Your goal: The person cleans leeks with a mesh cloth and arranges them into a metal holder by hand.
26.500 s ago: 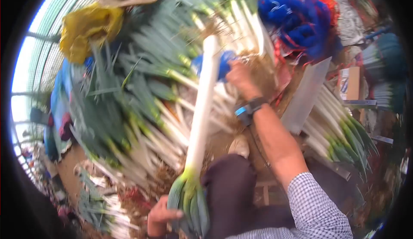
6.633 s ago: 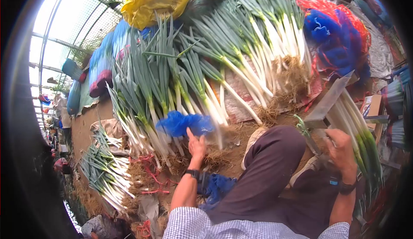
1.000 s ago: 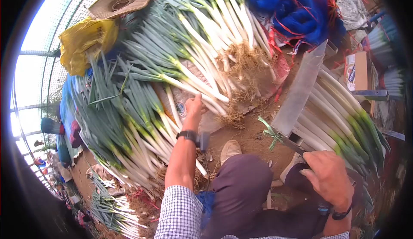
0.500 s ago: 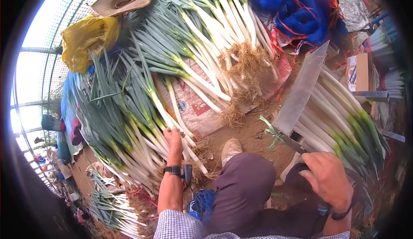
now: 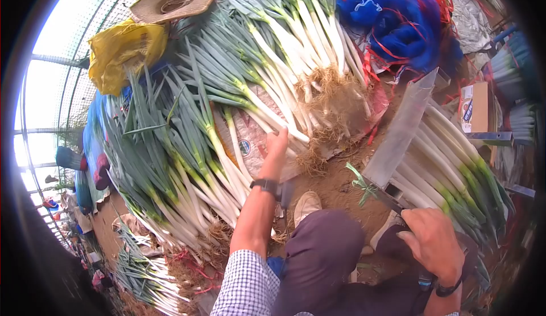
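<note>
My left hand (image 5: 277, 144) has its fingers closed at the white stalk (image 5: 286, 127) of a leek at the lower edge of the upper pile (image 5: 318, 43). Its fingertips are partly hidden. A second pile of leeks (image 5: 187, 162) lies to its left, roots toward my knee. My right hand (image 5: 433, 241) is curled beside the lower end of a metal trough (image 5: 401, 131); a dark strip runs to its fingers, and what it grips is hidden. Green string (image 5: 362, 185) hangs at the trough's end. More leeks (image 5: 443, 162) lie against the trough's right side.
Blue netting (image 5: 392, 26) with red strings lies at the top right. A yellow bag (image 5: 125, 54) and a straw hat (image 5: 172, 4) are at the top left. A cardboard box (image 5: 479, 108) stands on the right. Small leeks (image 5: 151, 273) lie at the lower left.
My left hand has moved up and right from the left pile to the upper leeks. The leek it held there now lies on the left pile. My right hand has hardly moved.
</note>
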Motion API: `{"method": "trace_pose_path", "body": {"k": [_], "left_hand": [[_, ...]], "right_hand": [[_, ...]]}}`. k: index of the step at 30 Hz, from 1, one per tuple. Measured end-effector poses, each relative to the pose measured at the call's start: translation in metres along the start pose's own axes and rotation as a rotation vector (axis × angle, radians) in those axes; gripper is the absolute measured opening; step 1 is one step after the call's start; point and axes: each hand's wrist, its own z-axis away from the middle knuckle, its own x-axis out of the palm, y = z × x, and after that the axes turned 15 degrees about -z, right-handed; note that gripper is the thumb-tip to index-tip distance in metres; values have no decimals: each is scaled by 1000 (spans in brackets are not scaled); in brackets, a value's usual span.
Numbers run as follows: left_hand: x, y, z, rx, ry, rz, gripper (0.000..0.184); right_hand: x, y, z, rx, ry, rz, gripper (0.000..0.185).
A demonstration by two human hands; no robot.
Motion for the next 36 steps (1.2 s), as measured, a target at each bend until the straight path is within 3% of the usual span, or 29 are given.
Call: {"method": "trace_pose_path", "body": {"k": [3, 8, 11, 12, 15, 17, 19, 24, 27, 29, 31, 36], "left_hand": [[6, 53, 15, -138, -77, 103, 50], [-6, 63, 14, -243, -188, 229, 45], [-32, 56, 32, -122, -242, 416, 39], [-38, 54, 36, -128, -296, 534, 29], [-78, 32, 66, -60, -181, 616, 26], [-112, 17, 99, 21, 43, 635, 19], [-132, -47, 85, 88, -50, 571, 21], [-137, -85, 90, -80, -67, 501, 23], [-127, -93, 82, 11, -44, 250, 25], [-117, -92, 78, 71, 53, -6, 27], [-107, -87, 83, 99, 324, -377, 25], [-81, -66, 124, 186, 117, -224, 30]], "right_hand": [[-4, 3, 0, -20, -12, -15, 38], [-3, 6, 1, -28, -44, -39, 41], [-2, 7, 3, -17, -37, -35, 41], [-3, 6, 4, -13, -36, -32, 41], [-1, 3, 5, -20, -24, -29, 42], [1, 3, 6, -47, -10, -27, 42], [4, 4, 7, -66, 9, -20, 42], [9, 2, 6, -50, 0, 13, 39], [12, 3, 3, -16, -4, 27, 37], [11, 2, 3, 0, 5, 17, 36], [12, 3, 4, 4, 26, 11, 35], [15, 2, 3, -18, 34, 7, 33]]}}
